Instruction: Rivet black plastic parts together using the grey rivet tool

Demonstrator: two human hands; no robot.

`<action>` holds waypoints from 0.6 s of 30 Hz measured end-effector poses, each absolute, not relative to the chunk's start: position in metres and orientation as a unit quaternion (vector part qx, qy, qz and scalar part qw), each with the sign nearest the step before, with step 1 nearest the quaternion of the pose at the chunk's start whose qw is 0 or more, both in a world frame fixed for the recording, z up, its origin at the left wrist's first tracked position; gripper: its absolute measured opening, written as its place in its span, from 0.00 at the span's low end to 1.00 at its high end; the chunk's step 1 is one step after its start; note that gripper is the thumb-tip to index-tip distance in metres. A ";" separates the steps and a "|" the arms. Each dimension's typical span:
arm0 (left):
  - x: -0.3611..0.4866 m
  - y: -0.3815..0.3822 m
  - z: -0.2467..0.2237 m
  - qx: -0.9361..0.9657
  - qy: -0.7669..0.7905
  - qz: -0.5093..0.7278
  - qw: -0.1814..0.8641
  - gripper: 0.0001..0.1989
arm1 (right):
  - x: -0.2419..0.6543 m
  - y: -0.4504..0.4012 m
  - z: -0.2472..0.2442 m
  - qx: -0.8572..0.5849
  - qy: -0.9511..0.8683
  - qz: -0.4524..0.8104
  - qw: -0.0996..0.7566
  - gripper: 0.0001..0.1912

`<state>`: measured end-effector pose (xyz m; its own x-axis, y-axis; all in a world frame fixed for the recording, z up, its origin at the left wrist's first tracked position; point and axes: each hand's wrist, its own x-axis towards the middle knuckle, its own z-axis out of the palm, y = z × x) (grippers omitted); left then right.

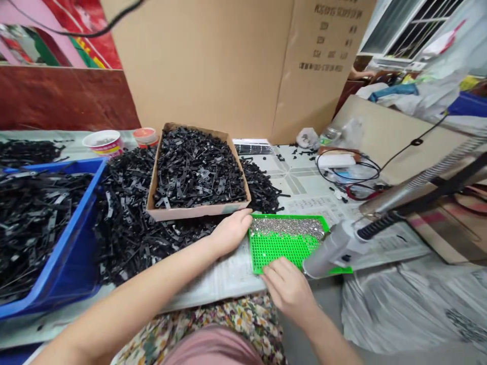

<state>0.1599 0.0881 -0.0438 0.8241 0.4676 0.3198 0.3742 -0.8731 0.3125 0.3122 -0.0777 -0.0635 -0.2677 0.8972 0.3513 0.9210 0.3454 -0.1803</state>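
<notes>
A bright green perforated tray (279, 247) lies at the front edge of the table, with many tiny shiny metal pieces (289, 226) heaped along its far side. My left hand (233, 232) is closed on the tray's far left corner, thumb and fingers pressed together there. At the near edge my right hand (288, 285) curls its fingers over the rim; its fingertips are partly hidden. A grey power screwdriver (335, 248) on a hanging arm covers the tray's right part. Just beyond my left hand stands a cardboard box (198, 212) full of small black parts (201, 170).
Loose black parts (133, 223) are piled around the box. To the left stands a blue bin (72, 238) with more of them. Behind are a white tub (102, 139), an orange-lidded tub (145, 136) and a tall cardboard sheet (213, 66). Cables (375, 170) lie at right.
</notes>
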 end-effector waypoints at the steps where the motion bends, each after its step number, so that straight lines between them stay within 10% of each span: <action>1: 0.166 0.092 -0.044 0.950 0.211 0.193 0.122 0.17 | 0.319 -0.082 -0.064 -0.563 -0.799 -0.013 0.211 0.05; 18: 0.217 0.146 -0.044 0.987 0.105 0.114 -0.046 0.21 | 0.353 -0.087 -0.067 -0.503 -0.813 -0.028 0.292 0.04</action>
